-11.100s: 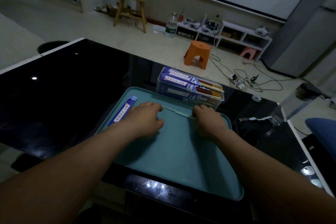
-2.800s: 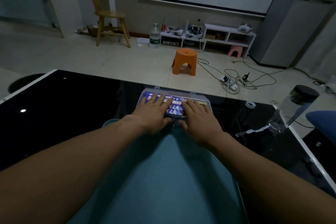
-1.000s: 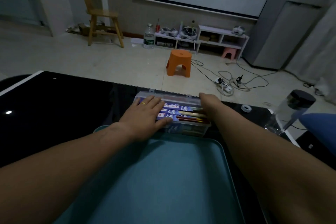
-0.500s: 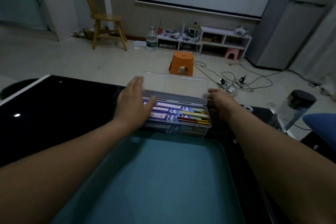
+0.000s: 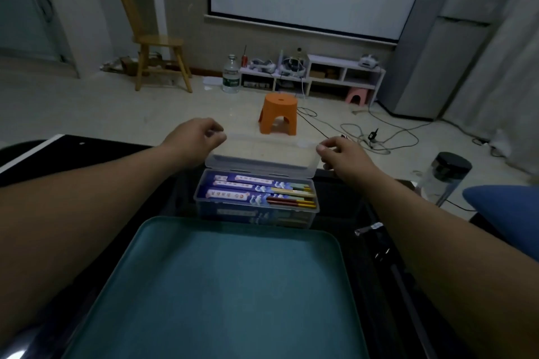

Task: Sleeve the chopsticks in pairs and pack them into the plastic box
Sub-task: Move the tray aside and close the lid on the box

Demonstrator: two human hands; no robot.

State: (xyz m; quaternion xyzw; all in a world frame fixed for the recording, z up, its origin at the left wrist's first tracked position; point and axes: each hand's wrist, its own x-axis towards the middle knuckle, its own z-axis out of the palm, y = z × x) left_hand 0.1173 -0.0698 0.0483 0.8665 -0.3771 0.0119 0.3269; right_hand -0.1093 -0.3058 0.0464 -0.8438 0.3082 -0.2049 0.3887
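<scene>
On the worktop [image 5: 32,156], past the tray [image 5: 233,285] near the far edge, the plastic box [image 5: 256,214] holds sleeved chopsticks [image 5: 256,190]; left hand [image 5: 195,137] and right hand [image 5: 341,151] pinch the raised lid [image 5: 262,156] corners, so best lower evenly, then press both front corners.

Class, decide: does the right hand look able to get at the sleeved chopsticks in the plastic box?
Probably yes: the lid is raised, leaving the sleeved chopsticks uncovered near the right hand, though it pinches the lid's corner and must release first.

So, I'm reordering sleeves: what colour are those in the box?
The sleeves are dark blue with white labels; head view.
</scene>
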